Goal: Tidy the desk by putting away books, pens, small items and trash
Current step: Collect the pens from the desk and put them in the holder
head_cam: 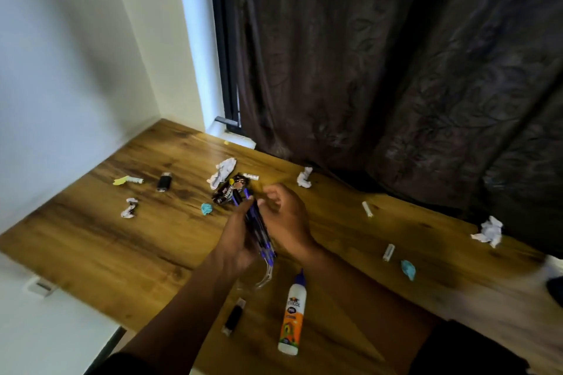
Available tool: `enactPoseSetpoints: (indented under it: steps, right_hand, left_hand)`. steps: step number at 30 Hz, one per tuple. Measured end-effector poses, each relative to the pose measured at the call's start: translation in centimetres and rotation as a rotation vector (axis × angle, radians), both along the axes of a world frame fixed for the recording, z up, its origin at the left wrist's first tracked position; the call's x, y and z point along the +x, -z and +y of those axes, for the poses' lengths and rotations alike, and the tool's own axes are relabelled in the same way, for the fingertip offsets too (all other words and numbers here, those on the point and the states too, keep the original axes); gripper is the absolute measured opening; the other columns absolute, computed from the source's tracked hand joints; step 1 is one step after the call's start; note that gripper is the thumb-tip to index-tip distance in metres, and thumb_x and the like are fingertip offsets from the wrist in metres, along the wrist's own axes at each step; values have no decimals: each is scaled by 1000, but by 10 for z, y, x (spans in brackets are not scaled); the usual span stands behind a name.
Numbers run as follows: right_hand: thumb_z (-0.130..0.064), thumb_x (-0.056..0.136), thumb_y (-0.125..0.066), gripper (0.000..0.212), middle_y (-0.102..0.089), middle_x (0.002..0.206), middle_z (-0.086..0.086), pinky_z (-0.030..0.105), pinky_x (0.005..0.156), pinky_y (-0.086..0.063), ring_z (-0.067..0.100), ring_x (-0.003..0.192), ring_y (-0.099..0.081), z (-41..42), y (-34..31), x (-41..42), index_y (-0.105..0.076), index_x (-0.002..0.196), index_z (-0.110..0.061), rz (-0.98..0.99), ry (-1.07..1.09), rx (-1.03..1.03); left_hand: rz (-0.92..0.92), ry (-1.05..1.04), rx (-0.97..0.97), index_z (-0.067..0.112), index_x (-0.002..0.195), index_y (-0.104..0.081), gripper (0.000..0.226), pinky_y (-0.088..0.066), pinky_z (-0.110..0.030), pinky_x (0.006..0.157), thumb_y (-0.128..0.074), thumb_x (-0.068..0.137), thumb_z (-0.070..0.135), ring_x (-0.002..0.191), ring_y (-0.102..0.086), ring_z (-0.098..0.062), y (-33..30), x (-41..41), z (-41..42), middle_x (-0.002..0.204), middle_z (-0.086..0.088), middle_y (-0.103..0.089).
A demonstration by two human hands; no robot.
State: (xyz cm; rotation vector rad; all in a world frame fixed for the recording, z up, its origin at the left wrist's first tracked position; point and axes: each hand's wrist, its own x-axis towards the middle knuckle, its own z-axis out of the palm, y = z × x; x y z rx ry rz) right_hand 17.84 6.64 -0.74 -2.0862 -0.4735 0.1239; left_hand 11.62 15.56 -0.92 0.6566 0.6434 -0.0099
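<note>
Pens [257, 230], a blue bundle held above the desk [91, 240], lie gripped in the left hand [234, 240]; the right hand [286, 219] curls loosely alongside, holding nothing visible. Squaring the ends first would help. Their long axis runs near-to-far, tips away toward the wrapper [228, 190].

Wood-grain bench [91, 240] set into a corner. Pale wall [61, 70] at left. Dark patterned curtain [396, 70] over black-framed window [224, 39]; daylight strip along its left edge.
</note>
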Motion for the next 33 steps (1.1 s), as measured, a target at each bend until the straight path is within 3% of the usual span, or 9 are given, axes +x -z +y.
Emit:
enactPoseSetpoints:
  steps: [3, 6, 9, 12, 15, 20, 27, 30, 33]
  right_hand:
    - [-53, 92, -59, 36, -68, 120, -7, 41, 95, -55, 15, 110, -64, -37, 15, -12, -63, 122, -34, 234, 137, 26]
    - [-73, 84, -52, 49, -70, 115, -7, 43, 91, -58, 16, 105, -67, -65, 21, -28, -66, 117, -39, 469, 245, 174]
    - [-61, 89, -55, 43, -70, 118, 1, 41, 85, -60, 21, 101, -69, -85, 16, -32, -68, 118, -32, 686, 402, 354]
    - [-44, 101, -55, 27, -73, 109, 6, 31, 63, -55, 25, 95, -70, -113, 7, -26, -68, 102, -21, 860, 507, 508]
    - [-42, 103, -50, 29, -73, 109, 8, 42, 72, -58, 30, 98, -71, -146, 8, -23, -65, 106, -18, 983, 567, 569]
    - [-44, 103, -45, 38, -75, 106, 13, 41, 73, -59, 31, 95, -72, -186, 18, -20, -66, 115, -15, 1108, 619, 648]
    - [-45, 103, -44, 43, -74, 108, 15, 34, 68, -51, 29, 87, -69, -224, 16, -13, -69, 108, -11, 1190, 640, 758]
    - [-40, 103, -47, 40, -74, 106, 18, 38, 75, -53, 33, 93, -69, -225, 16, -8, -71, 99, -8, 1176, 631, 832]
    - [-36, 102, -50, 40, -75, 100, 18, 36, 77, -52, 34, 98, -69, -226, 12, -1, -76, 106, -6, 1153, 572, 930]
  left_hand:
    - [38, 19, 64, 11, 99, -73, 30, -56, -36, 73, -59, 100, 37, 85, -74, -27, -5, 6, -33, 95, -12, -77]
    - [46, 39, 93, 8, 115, -72, 36, -58, -43, 88, -65, 96, 38, 107, -70, -35, -6, 11, -64, 115, -17, -73]
    - [48, 59, 108, 14, 88, -67, 21, -57, -40, 78, -67, 93, 35, 87, -68, -28, -8, 18, -95, 95, -9, -67]
    - [41, 61, 131, 14, 83, -65, 25, -54, -35, 67, -65, 94, 37, 70, -66, -23, -7, 26, -129, 78, -6, -64]
    - [33, 59, 120, 14, 83, -63, 26, -49, -31, 58, -63, 95, 38, 57, -56, -17, -9, 29, -159, 67, -3, -57]
    - [-5, 47, 63, 14, 80, -60, 28, -50, -28, 52, -62, 96, 36, 55, -52, -17, -12, 28, -204, 65, -3, -53]
    - [-12, 66, 163, 15, 81, -61, 25, -48, -34, 59, -67, 95, 34, 57, -54, -17, -13, 23, -248, 65, -3, -55]
    - [-29, 69, 219, 14, 88, -63, 18, -50, -34, 60, -68, 96, 29, 58, -57, -17, -18, 22, -260, 68, -4, -58]
    - [-78, 62, 294, 12, 98, -63, 7, -51, -33, 62, -60, 100, 17, 58, -64, -15, -23, 23, -272, 68, -2, -65]
